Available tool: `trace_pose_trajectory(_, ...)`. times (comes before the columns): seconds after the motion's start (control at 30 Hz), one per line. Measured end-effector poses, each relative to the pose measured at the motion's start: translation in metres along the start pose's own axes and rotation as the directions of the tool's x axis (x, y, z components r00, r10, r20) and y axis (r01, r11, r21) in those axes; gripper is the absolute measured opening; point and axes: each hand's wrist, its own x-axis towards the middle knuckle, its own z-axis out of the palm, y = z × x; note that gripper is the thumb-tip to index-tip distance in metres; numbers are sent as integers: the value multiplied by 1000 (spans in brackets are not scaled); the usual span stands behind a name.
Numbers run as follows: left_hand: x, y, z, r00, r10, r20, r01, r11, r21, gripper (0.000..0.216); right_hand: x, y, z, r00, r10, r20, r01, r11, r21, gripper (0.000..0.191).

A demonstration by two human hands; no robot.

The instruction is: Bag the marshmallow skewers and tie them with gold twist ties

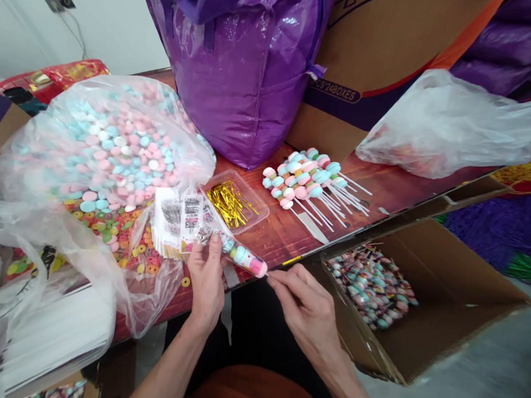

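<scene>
Between my two hands is a candy skewer (243, 257) with pink, white and blue pieces, lying inside a clear printed wrapper. My left hand (207, 278) is closed on the wrapper's upper end, thumb and fingers pinching it. My right hand (308, 306) pinches the thin white stick at the skewer's lower end. Just behind my left hand sits a stack of printed wrappers (170, 218). A clear plastic tray (261, 206) of gold twist ties (228, 203) is beyond it. Several unwrapped candy skewers (303, 176) lie in a pile farther back, sticks toward the right.
A large clear bag of pastel candies (129, 148) and ring-shaped candies (140, 256) fill the left. A purple bag (239, 77) stands behind. At the right, below the table (284, 244), a cardboard box (452, 304) holds wrapped skewers (372, 287). A white plastic bag (445, 129) lies back right.
</scene>
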Motion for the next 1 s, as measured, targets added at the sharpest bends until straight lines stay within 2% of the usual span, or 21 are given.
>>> trace_pose_trajectory(0.13, -4, 0, 1, 991, -110, 72, 110, 994, 5, 34, 4, -4, 14, 999, 48, 20, -47, 998, -32, 18)
trace_pose_trajectory(0.2, -7, -1, 2, 980, -151, 126, 151, 988, 16, 34, 5, -5, 24, 994, 106, -9, -106, 994, -24, 21)
trace_pose_trajectory(0.33, -10, 0, 3, 967, -175, 183, 181, 983, -15, 32, 5, -6, 35, 973, 223, -56, -222, 975, 22, 20)
trace_pose_trajectory(0.5, -1, 10, -1, 985, -136, 109, 145, 986, -82, 31, 1, -8, 22, 943, 306, 131, -315, 947, 60, 25)
trace_pose_trajectory(0.6, -1, 10, -5, 963, -218, 159, 230, 971, -58, 35, 0, -10, 20, 916, 353, 189, -371, 926, 71, 31)
trace_pose_trajectory(0.73, -7, 6, -8, 944, -282, 175, 287, 958, -7, 39, 1, -15, 33, 894, 393, 216, -424, 898, 121, 33)
trace_pose_trajectory(0.9, -8, 14, -11, 954, -254, 160, 259, 966, -10, 39, 5, -17, 49, 825, 466, 321, -554, 778, 296, 36)
trace_pose_trajectory(1.0, -7, 20, -15, 957, -219, 188, 226, 974, -12, 36, 8, -22, 53, 797, 444, 409, -590, 718, 370, 37)
